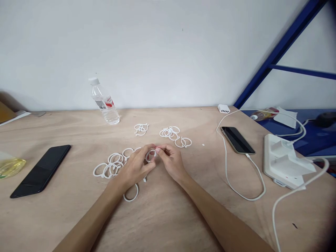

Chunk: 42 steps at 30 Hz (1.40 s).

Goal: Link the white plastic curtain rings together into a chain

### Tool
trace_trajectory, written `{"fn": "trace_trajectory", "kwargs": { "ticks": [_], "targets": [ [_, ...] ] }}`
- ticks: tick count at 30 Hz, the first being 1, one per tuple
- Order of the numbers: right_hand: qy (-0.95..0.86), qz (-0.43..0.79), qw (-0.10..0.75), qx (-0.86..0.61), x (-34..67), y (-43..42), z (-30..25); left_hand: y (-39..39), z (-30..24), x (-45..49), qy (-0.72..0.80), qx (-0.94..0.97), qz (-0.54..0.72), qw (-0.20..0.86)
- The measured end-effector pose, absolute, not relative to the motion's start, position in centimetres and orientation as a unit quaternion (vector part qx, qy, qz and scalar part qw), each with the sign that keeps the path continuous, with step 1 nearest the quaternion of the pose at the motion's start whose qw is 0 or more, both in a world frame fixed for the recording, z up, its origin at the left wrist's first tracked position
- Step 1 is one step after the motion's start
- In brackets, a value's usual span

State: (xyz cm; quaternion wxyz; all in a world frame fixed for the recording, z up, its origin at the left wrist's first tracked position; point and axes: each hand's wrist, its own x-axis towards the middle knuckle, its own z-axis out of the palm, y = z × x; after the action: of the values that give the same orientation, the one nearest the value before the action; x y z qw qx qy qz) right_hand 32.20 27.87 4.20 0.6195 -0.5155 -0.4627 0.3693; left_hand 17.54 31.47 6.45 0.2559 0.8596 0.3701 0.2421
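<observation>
While between fingers [159,149], one white plastic ring [147,156]

Soft, even light left the wall [168,45] bright and cast only faint shadows on the table [162,224]. Wide-angle distortion bowed the table's far edge, the right corners fell dark, and fine detail looked slightly soft throughout the frame.

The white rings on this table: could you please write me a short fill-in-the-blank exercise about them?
The left hand and right hand pinch a white ring with their ____. A loose ring lies just below the ____ hand. The phone on the white cable lies to the ____ of the hands. The bottle has a ____ cap.

Missing words: fingertips; left; right; white.
</observation>
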Motion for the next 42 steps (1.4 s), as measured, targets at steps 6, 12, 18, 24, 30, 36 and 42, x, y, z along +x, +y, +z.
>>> {"fn": "trace_trajectory", "kwargs": {
  "ticks": [6, 12, 18, 24, 30, 36, 42],
  "targets": [
    [-0.481, 0.351, 0.613, -0.520, 32.0, 27.9, 4.3, 31.8, 6.2, 17.1, 0.348, 0.888, 0.249, 0.171],
    [-0.436, 0.339, 0.629, -0.548, 32.2, 28.1, 4.2, 31.9, 6.4, 16.4, 0.302, 0.925, 0.184, 0.139],
    [-0.428, 0.349, 0.623, -0.554, 32.2, 28.1, 4.1, 32.8, 7.5, 14.8, 0.350, 0.914, 0.169, 0.113],
    [-0.433, 0.350, 0.617, -0.556, 32.1, 28.0, 4.4, 38.4, 7.2, 15.3, 0.497, 0.843, 0.204, 0.041],
    [-0.440, 0.350, 0.615, -0.552, 32.2, 28.0, 4.6, 41.8, 6.6, 16.0, 0.528, 0.832, 0.161, 0.046],
    [-0.432, 0.353, 0.624, -0.546, 32.0, 28.0, 4.6, 38.7, 8.5, 15.6, 0.474, 0.860, 0.186, -0.018],
    [-0.473, 0.337, 0.607, -0.542, 31.8, 28.1, 4.2, 35.2, 9.0, 16.5, 0.333, 0.918, 0.213, 0.026]
  ]
}}
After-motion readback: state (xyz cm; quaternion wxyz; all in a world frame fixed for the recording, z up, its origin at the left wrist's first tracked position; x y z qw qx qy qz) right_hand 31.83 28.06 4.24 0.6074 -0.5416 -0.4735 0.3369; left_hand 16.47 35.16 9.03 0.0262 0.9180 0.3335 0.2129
